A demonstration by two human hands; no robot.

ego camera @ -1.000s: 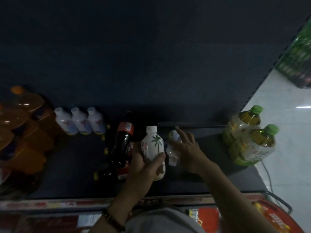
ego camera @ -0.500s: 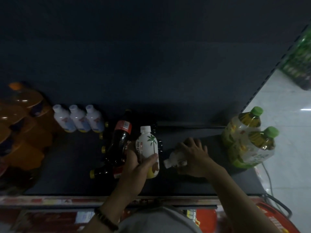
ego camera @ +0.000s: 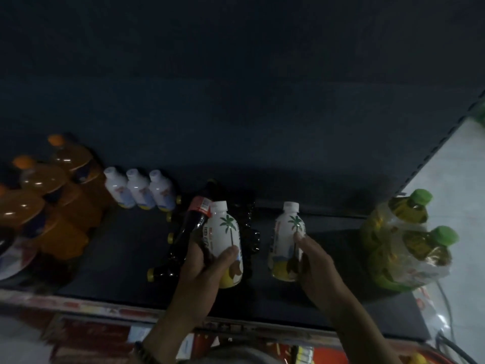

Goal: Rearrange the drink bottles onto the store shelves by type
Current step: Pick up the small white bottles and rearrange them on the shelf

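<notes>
My left hand [ego camera: 202, 274] grips a white palm-tree bottle [ego camera: 225, 237] and holds it upright above the dark shelf [ego camera: 120, 258]. A second white palm-tree bottle [ego camera: 287, 237] stands upright to its right, with my right hand [ego camera: 317, 269] wrapped around its lower half. Behind the left bottle a dark cola bottle with a red label [ego camera: 193, 219] leans among several dark bottles with yellow caps [ego camera: 162, 271], some lying down. Three small white bottles [ego camera: 139, 189] stand in a row at the back left.
Large orange drink bottles [ego camera: 52, 200] crowd the shelf's left end. Two large yellow-green bottles with green caps [ego camera: 409, 240] stand at the right end. The shelf's front rail [ego camera: 105, 308] runs across below. A pale tiled floor [ego camera: 451, 185] lies to the right.
My right hand picked up the second palm-tree bottle, which lay on its side, and stood it upright. My left hand kept its bottle and drifted slightly left.
</notes>
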